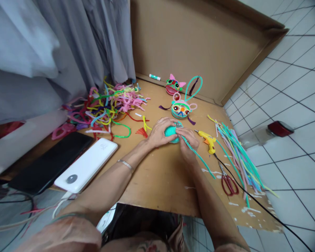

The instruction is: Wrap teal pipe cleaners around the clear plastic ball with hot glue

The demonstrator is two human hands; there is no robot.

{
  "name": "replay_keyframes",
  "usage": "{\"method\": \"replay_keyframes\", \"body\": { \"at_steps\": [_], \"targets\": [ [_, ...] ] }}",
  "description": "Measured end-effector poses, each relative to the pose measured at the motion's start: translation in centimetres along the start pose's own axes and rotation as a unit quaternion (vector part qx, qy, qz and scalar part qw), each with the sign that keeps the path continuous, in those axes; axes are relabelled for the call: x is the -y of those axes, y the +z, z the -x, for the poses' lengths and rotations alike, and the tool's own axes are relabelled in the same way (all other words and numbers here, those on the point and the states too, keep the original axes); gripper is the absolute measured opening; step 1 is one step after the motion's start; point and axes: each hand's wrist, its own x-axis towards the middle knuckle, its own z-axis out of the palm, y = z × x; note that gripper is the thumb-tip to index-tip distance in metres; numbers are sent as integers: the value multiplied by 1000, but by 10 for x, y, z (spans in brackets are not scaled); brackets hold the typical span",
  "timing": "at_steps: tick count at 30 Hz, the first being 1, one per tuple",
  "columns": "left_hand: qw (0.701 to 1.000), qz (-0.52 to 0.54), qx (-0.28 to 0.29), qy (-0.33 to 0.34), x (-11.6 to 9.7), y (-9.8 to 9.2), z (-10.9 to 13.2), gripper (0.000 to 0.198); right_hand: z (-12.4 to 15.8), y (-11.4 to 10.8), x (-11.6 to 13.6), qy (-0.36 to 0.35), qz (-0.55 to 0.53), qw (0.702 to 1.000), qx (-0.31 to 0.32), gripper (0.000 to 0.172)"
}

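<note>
A person seated at a cardboard surface [160,185] cups a teal ball [171,133] at its middle. The left hand [160,132] has its fingers curled around the ball, while the right hand [188,140] pinches a teal stem [202,160] that trails near and right. Judging by the grip, a taut stem and a steady ball would lay the coil snugly. A yellow glue gun [209,140] lies just right of the right hand, with red scissors [228,182] nearer. A finished face [181,109] sits just beyond the ball, and a tangle of stems [107,105] spreads far left. Bare surface lies near the forearms, before the near edge.
</note>
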Motion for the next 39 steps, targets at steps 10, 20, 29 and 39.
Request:
{"method": "replay_keyframes", "body": {
  "at_steps": [10,20,29,39],
  "targets": [
    [999,15,3,-28,-4,-1,-2,34,0,0,-1,23,8,1000,10,19],
    [999,10,-7,-41,-5,1,-1,39,0,0,-2,1,7,1000,9,18],
    [1000,-5,7,-29,-1,0,0,48,0,0,-1,9,14,1000,5,19],
    [1000,1,22,-17,-2,-1,-4,39,0,0,-2,13,13,1000,5,18]
  ]
}}
